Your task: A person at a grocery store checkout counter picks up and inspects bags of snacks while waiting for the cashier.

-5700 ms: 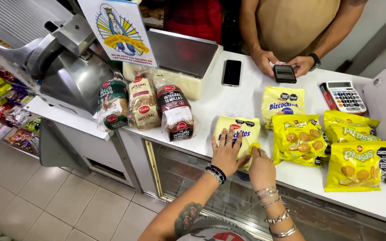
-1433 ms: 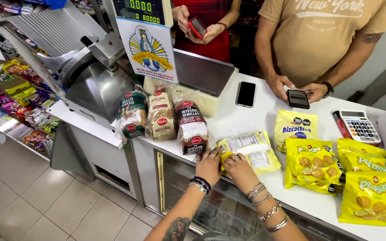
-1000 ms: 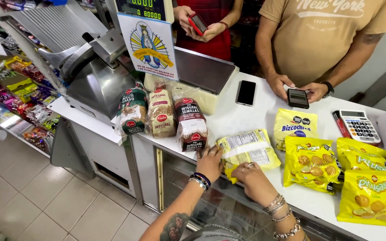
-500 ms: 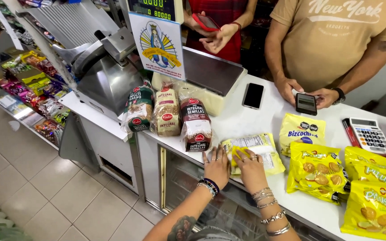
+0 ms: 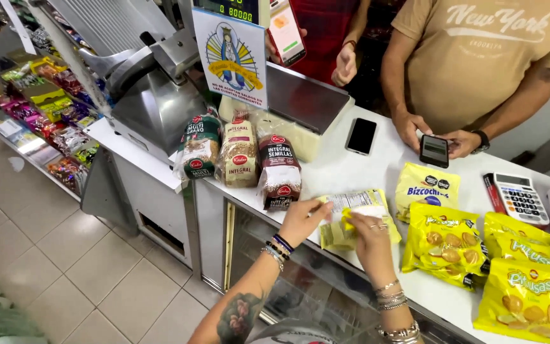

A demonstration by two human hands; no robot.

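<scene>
On the white counter (image 5: 345, 175), the yellow snack packet (image 5: 358, 216) lies flat beside the bread loaves (image 5: 278, 169). The left hand (image 5: 302, 220) pinches its near-left edge; the right hand (image 5: 372, 237) grips what seems its front edge, fingers curled over.

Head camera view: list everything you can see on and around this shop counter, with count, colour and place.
bread loaves: three, clear bags with red and green labels, upright at counter's left end
held snack packet: one, yellow, back side up, at counter's near edge
other snack packets: four, yellow, counter right
phones: black, one flat on counter, one under other person's hands
calculator: one, grey and white, counter far right
scale: one, steel tray, behind loaves
meat slicer: one, metal, left
counter: white
left hand: grip on packet's left end
right hand: grip on packet's middle
</scene>
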